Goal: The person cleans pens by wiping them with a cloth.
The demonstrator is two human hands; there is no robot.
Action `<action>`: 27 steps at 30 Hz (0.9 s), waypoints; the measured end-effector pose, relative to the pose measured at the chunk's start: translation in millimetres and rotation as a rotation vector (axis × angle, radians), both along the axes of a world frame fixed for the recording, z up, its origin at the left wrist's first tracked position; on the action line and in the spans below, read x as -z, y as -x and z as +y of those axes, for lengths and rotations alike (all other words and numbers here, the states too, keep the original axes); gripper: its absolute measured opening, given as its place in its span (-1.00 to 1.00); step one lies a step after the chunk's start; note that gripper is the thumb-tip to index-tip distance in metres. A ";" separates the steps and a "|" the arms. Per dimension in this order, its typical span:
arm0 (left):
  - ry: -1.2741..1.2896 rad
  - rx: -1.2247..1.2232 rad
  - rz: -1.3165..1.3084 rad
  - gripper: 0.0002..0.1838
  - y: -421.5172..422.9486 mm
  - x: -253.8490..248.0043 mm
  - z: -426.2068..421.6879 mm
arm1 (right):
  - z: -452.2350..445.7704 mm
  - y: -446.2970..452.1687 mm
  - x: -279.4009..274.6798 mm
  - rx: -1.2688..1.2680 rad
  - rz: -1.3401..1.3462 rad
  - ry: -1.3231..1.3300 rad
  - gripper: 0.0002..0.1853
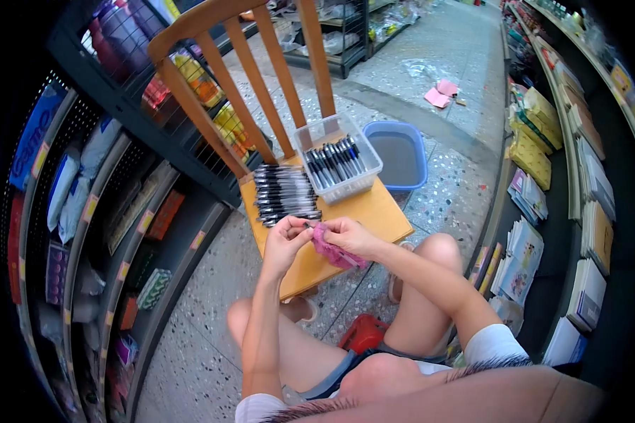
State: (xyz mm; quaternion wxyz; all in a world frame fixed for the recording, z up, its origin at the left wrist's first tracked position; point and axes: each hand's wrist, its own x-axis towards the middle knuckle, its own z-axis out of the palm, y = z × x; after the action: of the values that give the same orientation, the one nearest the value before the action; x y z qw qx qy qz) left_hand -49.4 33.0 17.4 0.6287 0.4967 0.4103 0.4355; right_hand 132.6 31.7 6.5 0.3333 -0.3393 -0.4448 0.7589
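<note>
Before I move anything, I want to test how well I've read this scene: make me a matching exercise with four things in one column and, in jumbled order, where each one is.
Things
1. Pink bundle
2. Clear plastic box
3. Blue tub
4. Pink papers

Places
A. On the floor, close beside the chair
B. At the fingers of the left hand and the right hand
C. On the floor, farther away than the tub
D. On the chair seat, with pens inside

Right pairs: 1-B, 2-D, 3-A, 4-C
</note>
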 end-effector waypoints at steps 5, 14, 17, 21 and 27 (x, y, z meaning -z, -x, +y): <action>0.031 -0.115 -0.060 -0.82 -0.9 1.2 -1.4 | -1.0 2.2 8.1 -0.045 0.009 -0.121 -0.80; 0.053 -0.125 -0.154 -0.77 5.4 8.8 2.1 | -2.5 4.9 10.1 -0.029 -0.014 -0.022 -0.77; 0.063 -0.131 -0.231 -0.76 6.1 8.7 3.4 | -0.5 2.4 18.0 -0.080 -0.007 -0.023 -0.75; 0.067 -0.127 -0.243 -0.75 11.3 7.5 5.4 | -2.7 3.8 13.8 -0.072 0.031 -0.095 -0.78; 0.084 -0.127 -0.256 -0.76 12.4 5.1 4.4 | 0.4 -4.0 18.7 -0.120 0.000 -0.062 -0.80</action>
State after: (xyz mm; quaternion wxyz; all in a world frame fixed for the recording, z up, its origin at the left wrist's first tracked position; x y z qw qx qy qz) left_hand -61.8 37.4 12.4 0.6672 0.3837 0.3753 0.5165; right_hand 136.6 32.2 -12.1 0.2977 -0.3016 -0.4875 0.7634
